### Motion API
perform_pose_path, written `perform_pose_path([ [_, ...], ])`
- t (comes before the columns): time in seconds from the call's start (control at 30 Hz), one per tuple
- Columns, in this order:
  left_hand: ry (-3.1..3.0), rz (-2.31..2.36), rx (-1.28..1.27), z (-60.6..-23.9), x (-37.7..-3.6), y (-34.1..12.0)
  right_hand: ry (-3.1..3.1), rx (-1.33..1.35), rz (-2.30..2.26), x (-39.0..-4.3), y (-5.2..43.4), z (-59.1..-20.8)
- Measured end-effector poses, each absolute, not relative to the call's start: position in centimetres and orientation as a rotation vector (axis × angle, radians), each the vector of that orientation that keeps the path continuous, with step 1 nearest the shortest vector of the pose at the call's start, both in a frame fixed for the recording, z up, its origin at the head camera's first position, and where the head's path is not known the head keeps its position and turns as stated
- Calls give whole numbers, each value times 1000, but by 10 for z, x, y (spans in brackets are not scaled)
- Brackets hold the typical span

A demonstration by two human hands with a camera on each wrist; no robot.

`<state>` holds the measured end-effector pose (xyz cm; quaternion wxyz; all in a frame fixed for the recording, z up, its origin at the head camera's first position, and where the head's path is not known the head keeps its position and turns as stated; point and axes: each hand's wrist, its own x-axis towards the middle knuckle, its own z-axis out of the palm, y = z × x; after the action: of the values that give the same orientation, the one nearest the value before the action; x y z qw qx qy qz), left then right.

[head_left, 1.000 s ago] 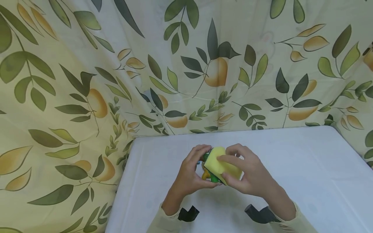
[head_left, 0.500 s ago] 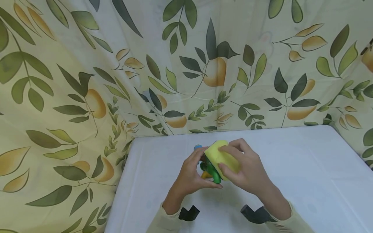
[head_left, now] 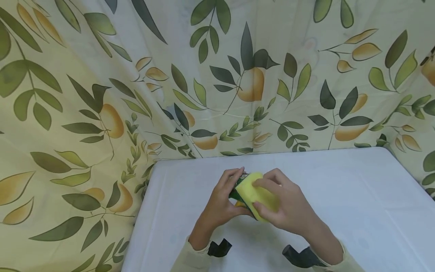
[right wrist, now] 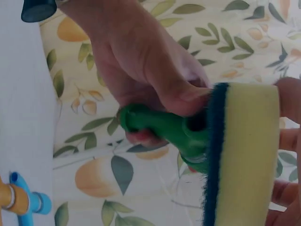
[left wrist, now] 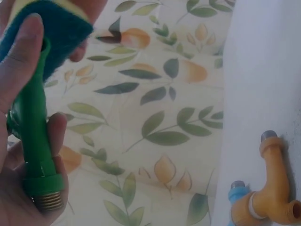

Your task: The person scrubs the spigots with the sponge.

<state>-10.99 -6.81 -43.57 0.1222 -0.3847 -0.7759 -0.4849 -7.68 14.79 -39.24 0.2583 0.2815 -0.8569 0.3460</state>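
Observation:
My left hand (head_left: 217,202) grips a green plastic tap (left wrist: 35,127) with a threaded metal end, its body lying along the palm in the left wrist view. In my right hand (head_left: 290,204) is a yellow sponge (head_left: 259,194) with a dark green scouring side (right wrist: 217,136). That rough side faces the tap and meets it near its open mouth and the left thumb. From the head view, the sponge covers most of the tap. Right fingers and thumb hold the sponge by its yellow face.
On the white table (head_left: 343,181) an orange tap (left wrist: 275,181) lies beside a blue tap (right wrist: 29,200); the hands largely hide both in the head view. Leaf-and-fruit patterned cloth (head_left: 217,75) hangs behind and to the left of the table. Dark bands (head_left: 220,248) sit at the wrists.
The sponge rose a little along the green tap, then came back down over it. The tap has turned in the left hand, and the blue tap glimpsed behind is hidden in the head view.

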Motion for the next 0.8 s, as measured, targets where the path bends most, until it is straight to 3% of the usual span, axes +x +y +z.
perform_pose_path([
  [0.43, -2275, -1342, -1010, -435, -111, -71, -2310, 648, 752, -78, 147, -392],
  [0.8, -2339, -1828, -1055, -434, -110, -75, -2295, 540, 648, -80, 143, -397],
])
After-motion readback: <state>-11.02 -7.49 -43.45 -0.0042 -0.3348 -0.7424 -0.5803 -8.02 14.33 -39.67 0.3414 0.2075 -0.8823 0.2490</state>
